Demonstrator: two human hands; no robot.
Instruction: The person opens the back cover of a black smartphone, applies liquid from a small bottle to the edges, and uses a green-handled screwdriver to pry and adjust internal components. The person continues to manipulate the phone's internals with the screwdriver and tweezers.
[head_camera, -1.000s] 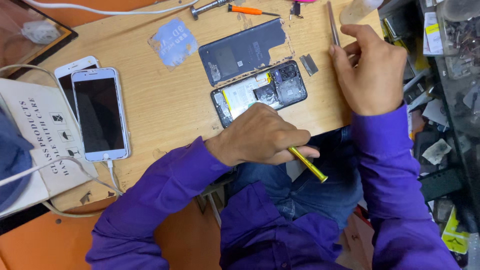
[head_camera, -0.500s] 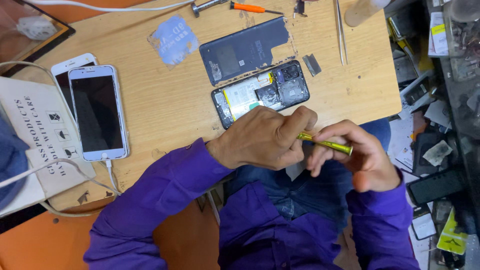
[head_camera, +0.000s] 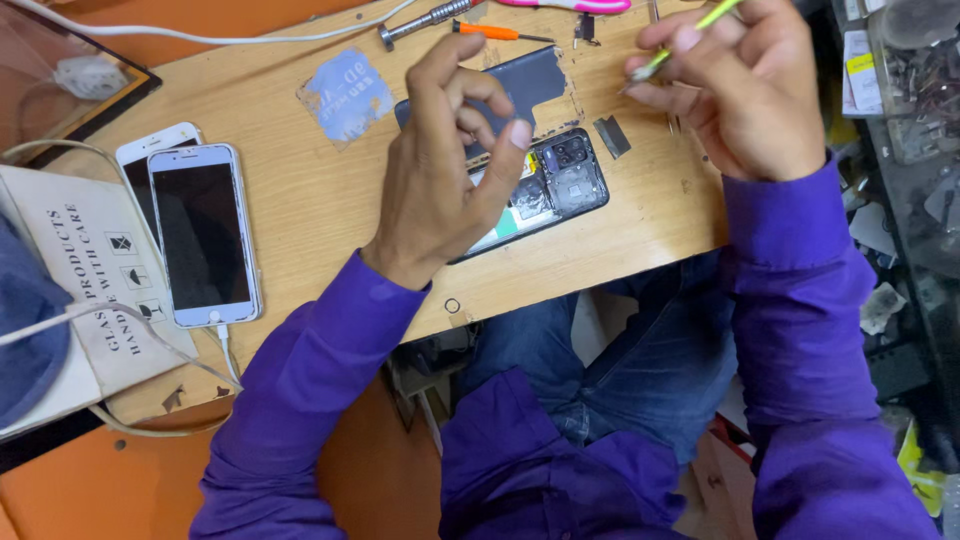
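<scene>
Over the desk's (head_camera: 330, 215) middle, left hand (head_camera: 445, 165) hovers above the opened phone (head_camera: 545, 185), grip loosely curled, thumb and fingers apart, pinching nothing visible; whether it touches the phone, cannot tell. Hand hides most of the phone's left half; only camera block and some board show. Right hand (head_camera: 745, 90) near the far right edge, grip pinching a yellow-green tool (head_camera: 685, 40); tool top cut off by the frame, tip blurred against the fingers. Dark back cover (head_camera: 530, 85) lies just beyond the phone, partly behind left fingers. Small grey part (head_camera: 612, 137) just right of the phone. Blue pad (head_camera: 347, 97) left of the cover. Along the far edge: metal driver (head_camera: 425, 20), orange screwdriver (head_camera: 495, 32), pink item (head_camera: 570, 4) cut off. Left side: white phone (head_camera: 205, 235) on a cable, lying over another phone (head_camera: 150, 150) mostly hidden under it. Printed box (head_camera: 90, 270) at the left edge, cable across it. Clutter right of the desk too blurred to name. Purple sleeves and jeans fill the near side.
</scene>
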